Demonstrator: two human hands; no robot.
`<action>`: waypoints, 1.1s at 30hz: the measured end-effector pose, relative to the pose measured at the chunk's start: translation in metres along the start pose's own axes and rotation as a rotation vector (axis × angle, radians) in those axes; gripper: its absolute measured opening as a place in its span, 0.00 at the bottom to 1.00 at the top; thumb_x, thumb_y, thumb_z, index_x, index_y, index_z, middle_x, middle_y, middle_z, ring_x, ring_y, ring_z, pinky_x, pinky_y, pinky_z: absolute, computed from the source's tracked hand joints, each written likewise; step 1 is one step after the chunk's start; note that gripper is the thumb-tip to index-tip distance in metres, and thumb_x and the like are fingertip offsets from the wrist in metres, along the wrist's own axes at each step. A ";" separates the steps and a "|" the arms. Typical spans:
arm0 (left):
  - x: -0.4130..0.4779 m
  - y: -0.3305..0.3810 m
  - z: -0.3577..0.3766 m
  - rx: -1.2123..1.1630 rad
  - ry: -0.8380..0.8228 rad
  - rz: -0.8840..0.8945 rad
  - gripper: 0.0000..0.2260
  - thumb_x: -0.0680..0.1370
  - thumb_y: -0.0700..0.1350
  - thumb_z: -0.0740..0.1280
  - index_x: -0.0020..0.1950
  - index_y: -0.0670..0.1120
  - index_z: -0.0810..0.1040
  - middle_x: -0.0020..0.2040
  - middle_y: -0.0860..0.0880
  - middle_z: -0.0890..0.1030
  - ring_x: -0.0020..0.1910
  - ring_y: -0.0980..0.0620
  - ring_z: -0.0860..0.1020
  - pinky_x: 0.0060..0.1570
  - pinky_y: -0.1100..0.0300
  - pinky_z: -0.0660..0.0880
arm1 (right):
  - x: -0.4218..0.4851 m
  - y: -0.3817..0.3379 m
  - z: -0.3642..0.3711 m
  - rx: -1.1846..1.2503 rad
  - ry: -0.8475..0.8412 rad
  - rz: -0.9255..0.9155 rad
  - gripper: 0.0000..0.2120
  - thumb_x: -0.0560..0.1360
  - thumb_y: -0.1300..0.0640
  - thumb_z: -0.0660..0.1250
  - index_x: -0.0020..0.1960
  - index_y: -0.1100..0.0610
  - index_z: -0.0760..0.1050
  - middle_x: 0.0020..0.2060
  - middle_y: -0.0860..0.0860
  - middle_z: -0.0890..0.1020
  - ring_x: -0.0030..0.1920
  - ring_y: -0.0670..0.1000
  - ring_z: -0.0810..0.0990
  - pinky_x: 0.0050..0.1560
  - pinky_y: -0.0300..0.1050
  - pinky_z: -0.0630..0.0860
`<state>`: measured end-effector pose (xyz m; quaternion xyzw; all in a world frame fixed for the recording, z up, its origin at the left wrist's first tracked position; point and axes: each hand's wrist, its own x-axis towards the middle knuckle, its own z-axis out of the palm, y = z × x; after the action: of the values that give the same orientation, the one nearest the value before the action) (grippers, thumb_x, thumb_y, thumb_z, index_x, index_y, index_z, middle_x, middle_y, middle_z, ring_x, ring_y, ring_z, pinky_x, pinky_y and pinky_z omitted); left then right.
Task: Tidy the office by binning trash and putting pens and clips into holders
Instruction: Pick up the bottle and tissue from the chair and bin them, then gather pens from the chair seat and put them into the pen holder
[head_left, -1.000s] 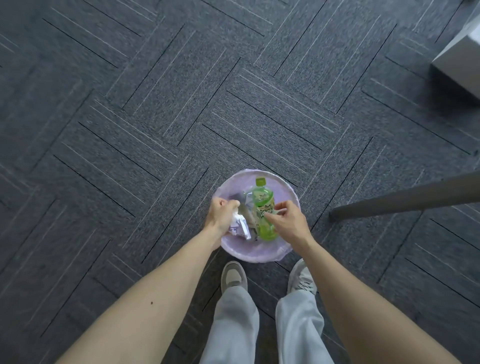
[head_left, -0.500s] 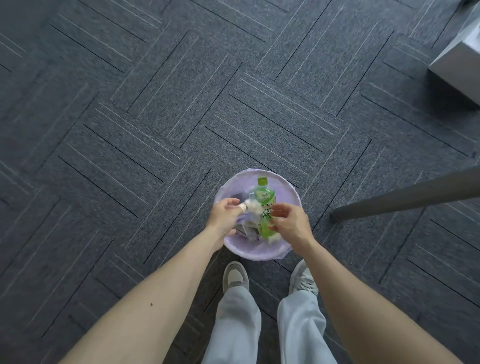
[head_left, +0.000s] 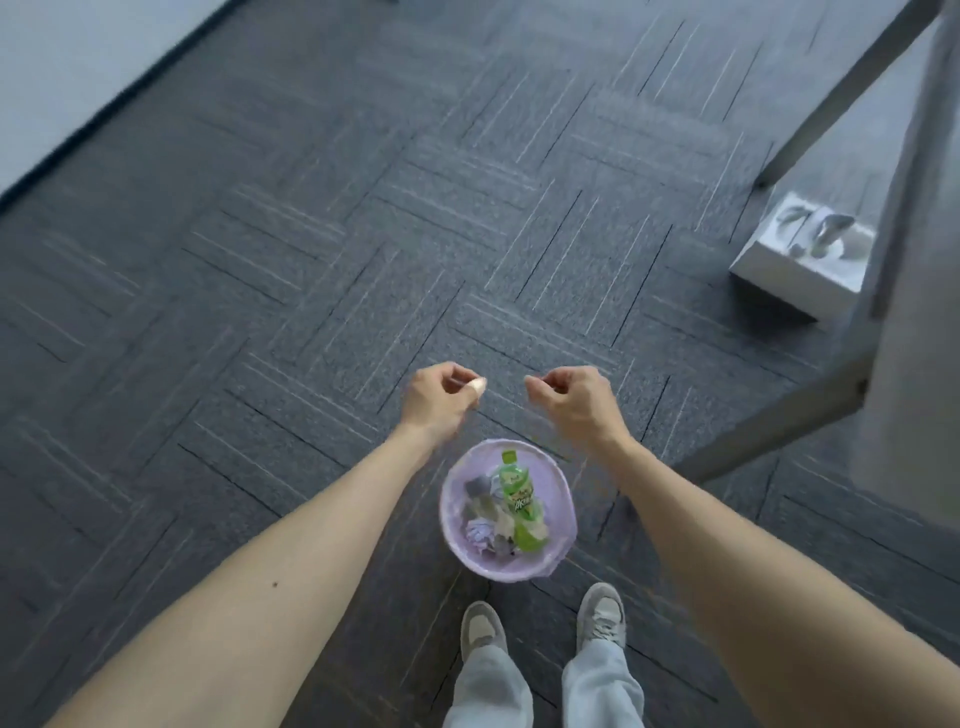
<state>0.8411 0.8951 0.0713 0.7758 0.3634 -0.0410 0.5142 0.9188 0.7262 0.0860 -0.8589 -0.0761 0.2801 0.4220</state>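
Observation:
A lavender trash bin (head_left: 565, 512) stands on the carpet just in front of my feet. Inside it are a green drink bottle (head_left: 516, 487), crumpled paper (head_left: 480, 534) and other wrappers. Both hands are raised beyond the bin's far rim, apart from it. My left hand (head_left: 439, 402) is curled, and a small white scrap (head_left: 477, 385) sits pinched at its fingertips. My right hand (head_left: 579, 402) is loosely curled, thumb against forefinger, with nothing visible in it.
A grey desk leg (head_left: 779, 431) slants across the floor on the right, and a desk edge (head_left: 914, 260) rises above it. A white box (head_left: 795, 265) lies on the carpet at the right. A pale wall (head_left: 78, 62) runs along the top left. My shoes (head_left: 601, 618) stand behind the bin.
Both hands have lifted out of the bin and moved apart beyond its far rim. The view has tilted up, showing the wall and more of the desk.

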 end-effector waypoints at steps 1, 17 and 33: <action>-0.005 0.038 -0.015 0.042 0.012 0.081 0.07 0.75 0.48 0.73 0.43 0.44 0.83 0.35 0.49 0.83 0.30 0.56 0.77 0.32 0.63 0.72 | -0.007 -0.032 -0.025 -0.013 0.039 -0.045 0.18 0.77 0.49 0.68 0.37 0.63 0.80 0.22 0.48 0.71 0.23 0.45 0.65 0.23 0.36 0.62; -0.213 0.454 0.018 0.303 -0.161 0.907 0.10 0.74 0.50 0.72 0.40 0.44 0.81 0.33 0.50 0.81 0.35 0.50 0.78 0.38 0.59 0.73 | -0.235 -0.171 -0.393 -0.262 0.650 -0.214 0.06 0.76 0.52 0.68 0.48 0.52 0.83 0.33 0.48 0.79 0.42 0.55 0.81 0.45 0.46 0.77; -0.552 0.528 0.327 0.603 -0.724 1.611 0.06 0.73 0.54 0.68 0.43 0.53 0.81 0.34 0.55 0.80 0.37 0.50 0.81 0.41 0.57 0.78 | -0.609 0.088 -0.550 -0.058 1.225 0.352 0.09 0.73 0.49 0.67 0.43 0.52 0.83 0.40 0.48 0.86 0.45 0.53 0.84 0.46 0.47 0.78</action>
<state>0.8584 0.2271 0.5653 0.8346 -0.4927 -0.0039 0.2462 0.7032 0.0716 0.5407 -0.8740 0.3136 -0.1990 0.3134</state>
